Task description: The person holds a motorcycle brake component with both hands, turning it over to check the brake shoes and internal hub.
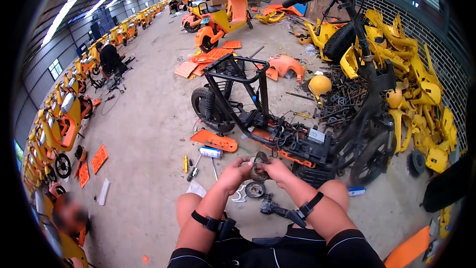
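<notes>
Both hands meet above the floor between my knees. My left hand (238, 172) and my right hand (275, 170) are closed on opposite sides of a dirty, dark ring-shaped part (258, 166); its exact kind is too unclear to name. Just below it on the floor lies a round dark metal part (255, 189), beside a pale curved piece (239, 194). A dark cordless power tool (270, 206) rests near my right forearm. Beyond my hands stands a stripped black scooter frame (263, 119) with exposed wiring and its wheels on.
A blue-and-white spray can (210, 153), a screwdriver (193, 173) and an orange panel (214, 141) lie left of the frame. Yellow body panels (421, 89) are heaped at right by dark loose parts (343, 94). Scooters (67, 114) line the left; another person (110, 59) crouches there.
</notes>
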Tool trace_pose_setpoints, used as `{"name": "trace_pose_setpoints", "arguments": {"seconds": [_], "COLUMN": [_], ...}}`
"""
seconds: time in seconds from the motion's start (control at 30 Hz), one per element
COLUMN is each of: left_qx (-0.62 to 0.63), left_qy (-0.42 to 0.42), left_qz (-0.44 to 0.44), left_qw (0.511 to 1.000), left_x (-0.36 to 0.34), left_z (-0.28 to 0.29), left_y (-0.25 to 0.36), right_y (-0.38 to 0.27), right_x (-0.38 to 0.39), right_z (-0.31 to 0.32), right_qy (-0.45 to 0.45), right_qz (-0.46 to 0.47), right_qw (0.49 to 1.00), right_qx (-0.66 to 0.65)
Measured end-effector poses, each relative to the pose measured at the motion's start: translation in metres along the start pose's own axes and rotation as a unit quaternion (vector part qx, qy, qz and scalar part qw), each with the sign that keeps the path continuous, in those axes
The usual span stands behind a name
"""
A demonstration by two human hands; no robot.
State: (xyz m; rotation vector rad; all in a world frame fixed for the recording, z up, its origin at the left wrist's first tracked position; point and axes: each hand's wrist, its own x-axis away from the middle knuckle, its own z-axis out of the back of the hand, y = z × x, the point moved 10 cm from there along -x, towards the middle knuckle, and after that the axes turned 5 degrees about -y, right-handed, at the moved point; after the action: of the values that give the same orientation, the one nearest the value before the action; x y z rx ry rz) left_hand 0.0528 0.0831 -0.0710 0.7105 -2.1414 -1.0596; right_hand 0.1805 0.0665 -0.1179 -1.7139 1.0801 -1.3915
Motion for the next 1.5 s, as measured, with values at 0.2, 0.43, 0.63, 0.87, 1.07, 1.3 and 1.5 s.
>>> {"name": "trace_pose_setpoints", "arguments": {"seconds": [0.2, 0.43, 0.63, 0.87, 1.07, 1.3, 1.5], "left_qx": [-0.019, -0.037, -0.034, -0.051, -0.056, -0.048, -0.056], "left_qy": [0.008, -0.005, -0.016, -0.016, -0.018, -0.016, 0.008], "left_qz": [-0.022, -0.003, -0.002, 0.003, 0.003, 0.002, -0.002], "left_qw": [1.000, 0.999, 0.999, 0.999, 0.998, 0.999, 0.998], "left_x": [-0.008, 0.001, 0.001, 0.005, 0.009, 0.010, 0.006], "left_z": [0.003, -0.006, -0.005, -0.004, -0.008, -0.010, -0.003], "left_y": [-0.004, -0.002, 0.000, 0.001, 0.006, 0.006, 0.003], "right_y": [0.011, -0.003, 0.001, 0.001, 0.000, -0.001, 0.009], "right_x": [-0.013, -0.001, -0.006, -0.009, -0.010, -0.007, -0.013], "right_z": [0.011, 0.004, 0.006, 0.007, 0.002, -0.002, -0.005], "right_qy": [0.047, 0.065, 0.062, 0.087, 0.075, 0.073, 0.058], "right_qz": [0.028, 0.056, 0.065, 0.073, 0.071, 0.063, 0.034], "right_qw": [0.998, 0.996, 0.996, 0.993, 0.995, 0.995, 0.997], "right_qx": [-0.006, 0.036, 0.021, 0.019, 0.006, 0.015, 0.032]}}
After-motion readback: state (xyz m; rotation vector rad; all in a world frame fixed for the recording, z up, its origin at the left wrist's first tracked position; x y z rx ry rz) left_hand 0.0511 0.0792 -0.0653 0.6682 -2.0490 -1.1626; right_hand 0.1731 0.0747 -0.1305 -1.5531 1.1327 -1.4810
